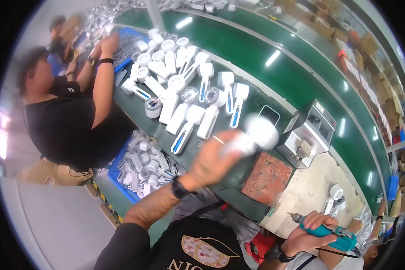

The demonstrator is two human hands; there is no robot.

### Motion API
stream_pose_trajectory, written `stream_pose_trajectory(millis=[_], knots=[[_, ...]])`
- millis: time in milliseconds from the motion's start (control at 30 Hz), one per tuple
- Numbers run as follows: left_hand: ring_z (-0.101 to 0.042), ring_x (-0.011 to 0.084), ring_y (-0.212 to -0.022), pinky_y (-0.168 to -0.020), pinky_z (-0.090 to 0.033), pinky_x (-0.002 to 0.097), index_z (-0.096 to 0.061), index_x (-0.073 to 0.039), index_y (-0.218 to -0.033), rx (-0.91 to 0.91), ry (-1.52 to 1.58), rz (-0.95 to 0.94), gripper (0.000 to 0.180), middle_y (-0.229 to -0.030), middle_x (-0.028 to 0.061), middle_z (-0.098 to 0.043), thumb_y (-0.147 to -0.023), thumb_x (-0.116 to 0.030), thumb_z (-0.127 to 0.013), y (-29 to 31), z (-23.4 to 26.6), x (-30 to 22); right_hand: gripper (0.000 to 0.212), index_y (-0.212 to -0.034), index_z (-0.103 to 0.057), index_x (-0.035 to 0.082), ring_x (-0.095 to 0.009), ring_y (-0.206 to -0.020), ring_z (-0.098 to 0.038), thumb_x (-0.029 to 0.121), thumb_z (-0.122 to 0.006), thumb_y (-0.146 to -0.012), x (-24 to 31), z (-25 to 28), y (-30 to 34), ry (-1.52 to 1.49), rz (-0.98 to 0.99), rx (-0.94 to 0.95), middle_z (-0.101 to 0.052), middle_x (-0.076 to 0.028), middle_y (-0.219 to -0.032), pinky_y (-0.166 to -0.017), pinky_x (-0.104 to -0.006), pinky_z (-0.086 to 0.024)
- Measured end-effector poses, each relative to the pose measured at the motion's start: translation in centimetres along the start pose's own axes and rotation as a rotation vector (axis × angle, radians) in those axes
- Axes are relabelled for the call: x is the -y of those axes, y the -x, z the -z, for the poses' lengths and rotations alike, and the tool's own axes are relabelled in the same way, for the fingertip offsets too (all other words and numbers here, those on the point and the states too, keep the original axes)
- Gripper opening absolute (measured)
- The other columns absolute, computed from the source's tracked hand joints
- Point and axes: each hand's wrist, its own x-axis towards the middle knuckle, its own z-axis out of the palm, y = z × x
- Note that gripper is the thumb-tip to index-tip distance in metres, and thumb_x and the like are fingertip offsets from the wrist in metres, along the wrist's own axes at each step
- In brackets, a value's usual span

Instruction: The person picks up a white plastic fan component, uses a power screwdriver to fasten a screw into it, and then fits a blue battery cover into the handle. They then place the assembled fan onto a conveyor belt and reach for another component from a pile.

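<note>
A white gadget [251, 139] is gripped in the left hand [213, 157] above the desk [229, 190] — pretty blurred, but its long axis seems slanted, round head [263, 133] aimed right and slightly away. A teal screwdriver [320, 230] is held in the right hand [311, 234], bit [294, 215] pointed left.

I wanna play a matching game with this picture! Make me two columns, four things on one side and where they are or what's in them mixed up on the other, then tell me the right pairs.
Things:
1. white gadget
2. teal power tool
3. reddish board
4. blue crate

Matches:
A. filled with white and grey parts
B. in the person's right hand
C. in the person's left hand
D. flat on the workbench

Right pairs: 1-C, 2-B, 3-D, 4-A
</note>
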Motion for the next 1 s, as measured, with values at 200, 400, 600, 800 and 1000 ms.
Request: stream_pose_trajectory(millis=[200, 400, 600, 800, 1000], knots=[[-0.053, 0.0254, -0.122, -0.105, -0.041, 0.0347, -0.044, 0.005, -0.14, -0.539, -0.209, 0.0, 0.054, -0.133, 0.0185, -0.056, -0.097, -0.024, -0.061, -10.2, 12.9, 7.5, 0.061, -0.097, -0.05, 0.005, -0.014, -0.049, -0.043, 0.065, -0.056, -0.09, -1.2, 3.1, 1.8, 0.046, -0.132, -0.01, -0.044, -0.004, -0.061, -0.044, -0.0268, -0.034], [-0.051, 0.028, -0.127, -0.106, -0.04, 0.0388, -0.065, -0.002, -0.119, -0.423, -0.615, -0.34, 0.028, -0.141, 0.015, -0.052, -0.097, -0.019, -0.061, -10.4, 6.8, 1.3, 0.046, -0.103, -0.053, 0.0, -0.018, -0.066, -0.06, 0.039, -0.073, -0.089, -1.9, 3.3, 3.1, 0.066, -0.178, 0.09, -0.061, -0.011, -0.079, -0.057, -0.0295, -0.049], [-0.065, 0.0261, -0.083, -0.075, -0.053, 0.0369, -0.065, -0.006, -0.109, 0.562, 0.106, -0.352, 0.023, -0.098, 0.0119, -0.067, -0.09, -0.019, -0.068, -3.8, -19.4, -6.6, 0.066, -0.105, -0.051, -0.003, -0.017, -0.066, -0.058, 0.056, -0.071, -0.085, 1.9, 5.5, 4.7, 0.224, -0.261, 0.104, -0.059, -0.01, -0.076, -0.059, -0.029, -0.047], [-0.053, 0.0263, -0.096, -0.087, -0.041, 0.0385, -0.062, -0.003, -0.11, 0.608, -0.201, -0.46, 0.046, -0.102, 0.0081, -0.055, -0.085, -0.04, -0.07, 0.4, -38.7, -6.8, 0.067, -0.107, -0.052, -0.003, -0.019, -0.068, -0.059, 0.056, -0.072, -0.084, 3.8, 7.3, 6.1, 0.256, -0.28, 0.102, -0.058, -0.01, -0.077, -0.06, -0.0307, -0.048], [-0.045, 0.0291, -0.107, -0.094, -0.032, 0.045, -0.062, -0.007, -0.107, 0.498, -0.286, -0.347, 0.049, -0.113, 0.0078, -0.05, -0.079, -0.046, -0.072, 1.4, -43.6, -6.7, 0.07, -0.108, -0.053, -0.003, -0.019, -0.068, -0.059, 0.058, -0.073, -0.082, 4.4, 9.9, 6.9, 0.3, -0.265, 0.097, -0.059, -0.01, -0.078, -0.06, -0.0308, -0.048]])
